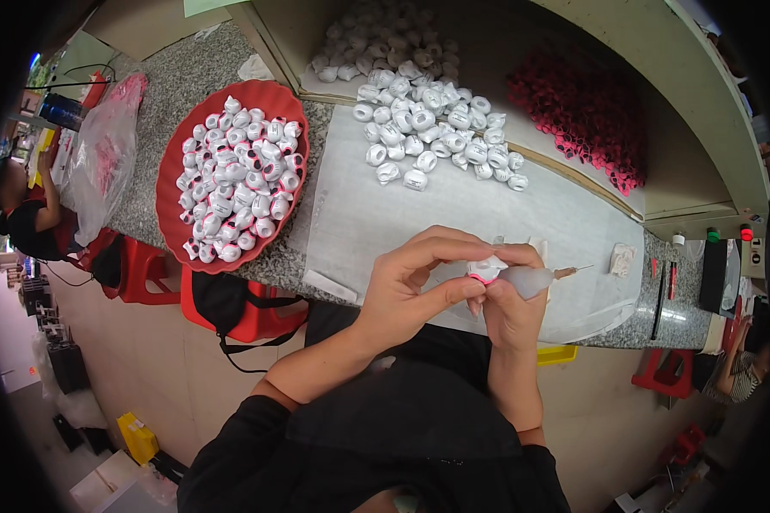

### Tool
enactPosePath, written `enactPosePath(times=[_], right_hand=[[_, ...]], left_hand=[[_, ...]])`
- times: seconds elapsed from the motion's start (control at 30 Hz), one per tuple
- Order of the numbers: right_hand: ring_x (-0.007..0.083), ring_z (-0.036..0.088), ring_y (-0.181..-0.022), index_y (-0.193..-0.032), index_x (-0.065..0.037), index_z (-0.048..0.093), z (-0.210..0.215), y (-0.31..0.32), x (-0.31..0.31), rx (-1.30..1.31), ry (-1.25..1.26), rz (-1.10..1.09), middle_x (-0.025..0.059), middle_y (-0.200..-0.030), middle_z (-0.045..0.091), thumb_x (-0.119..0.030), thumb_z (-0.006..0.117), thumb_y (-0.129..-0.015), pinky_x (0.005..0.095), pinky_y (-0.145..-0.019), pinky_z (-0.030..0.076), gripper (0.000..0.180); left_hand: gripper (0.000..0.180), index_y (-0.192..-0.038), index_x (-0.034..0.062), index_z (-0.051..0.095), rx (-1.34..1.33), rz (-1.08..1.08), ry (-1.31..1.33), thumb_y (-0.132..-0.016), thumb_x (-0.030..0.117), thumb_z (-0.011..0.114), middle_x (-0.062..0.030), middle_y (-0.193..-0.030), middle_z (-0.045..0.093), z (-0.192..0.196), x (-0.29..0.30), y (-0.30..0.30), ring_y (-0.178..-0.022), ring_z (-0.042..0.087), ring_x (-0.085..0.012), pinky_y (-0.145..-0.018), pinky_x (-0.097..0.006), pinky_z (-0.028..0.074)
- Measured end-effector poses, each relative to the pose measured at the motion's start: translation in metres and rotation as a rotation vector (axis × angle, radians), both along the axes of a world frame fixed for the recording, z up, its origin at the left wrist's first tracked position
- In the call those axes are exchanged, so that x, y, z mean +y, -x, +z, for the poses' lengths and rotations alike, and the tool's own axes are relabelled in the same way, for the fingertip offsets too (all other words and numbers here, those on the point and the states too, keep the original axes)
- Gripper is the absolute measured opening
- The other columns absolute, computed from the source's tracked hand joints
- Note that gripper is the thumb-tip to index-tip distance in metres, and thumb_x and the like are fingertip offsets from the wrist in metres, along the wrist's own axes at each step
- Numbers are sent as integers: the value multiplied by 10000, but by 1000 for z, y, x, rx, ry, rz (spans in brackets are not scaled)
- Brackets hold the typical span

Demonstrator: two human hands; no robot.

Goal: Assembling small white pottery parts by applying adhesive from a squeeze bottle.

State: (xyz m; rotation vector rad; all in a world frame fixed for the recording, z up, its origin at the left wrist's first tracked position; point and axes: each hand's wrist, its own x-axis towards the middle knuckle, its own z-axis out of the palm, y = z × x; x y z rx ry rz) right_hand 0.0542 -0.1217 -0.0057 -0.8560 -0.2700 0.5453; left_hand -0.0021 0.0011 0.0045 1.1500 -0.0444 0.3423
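Head view: speckled bench [184, 73], stool [269, 319], left fingers [447, 297] tight on white piece [486, 269] (right fingers [506, 306] round bottle [529, 281]).

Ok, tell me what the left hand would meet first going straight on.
Beyond the pink-edged white piece it holds, the left hand would probably meet the right hand first, though depth is unclear.

The black top [359, 453] has short black sleeves [239, 436].
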Motion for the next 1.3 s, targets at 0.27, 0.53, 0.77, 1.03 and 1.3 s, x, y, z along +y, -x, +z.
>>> enactPosePath(times=[0.27, 0.53, 0.77, 1.03, 1.3], right_hand=[[168, 518, -550, -924, 46, 502, -3, -1, -4, 32, -14, 38, 142, -762, 554, 7, 594, -691, 244, -433, 416, 253], [169, 540, -590, -927, 41, 508, -5, 0, -6, 44, 17, 37, 137, -760, 559, -40, 611, -696, 232, -430, 416, 266], [170, 540, -584, -924, 39, 508, -5, 0, -5, 65, 16, 35, 136, -757, 560, -43, 613, -693, 233, -428, 418, 266], [160, 528, -559, -906, 46, 509, -1, 3, 1, 16, 58, -33, 134, -737, 551, 27, 583, -691, 241, -457, 432, 228], [159, 535, -568, -906, 49, 522, 0, 11, 5, -86, 136, -99, 123, -702, 546, 46, 579, -700, 246, -508, 450, 214]], left_hand=[[196, -907, -33, 591, 50, 29, -293, -719, -20, 540, -146, -896, 580, 10, 13, 0, -815, 557, -187, -703, -262, 433], [219, -911, -20, 596, 51, 29, -359, -698, -37, 552, -145, -889, 591, 10, 14, 0, -827, 564, -190, -696, -255, 437], [223, -915, -18, 596, 52, 31, -354, -696, -40, 556, -147, -887, 588, 8, 14, -1, -812, 563, -189, -687, -258, 438], [253, -957, -28, 555, 76, -3, -192, -705, -44, 567, -123, -916, 556, -2, 8, 2, -854, 528, -170, -752, -261, 404], [247, -1000, -32, 505, 86, 31, -30, -756, -5, 532, -136, -972, 527, -8, 0, 10, -942, 494, -194, -846, -310, 358]])
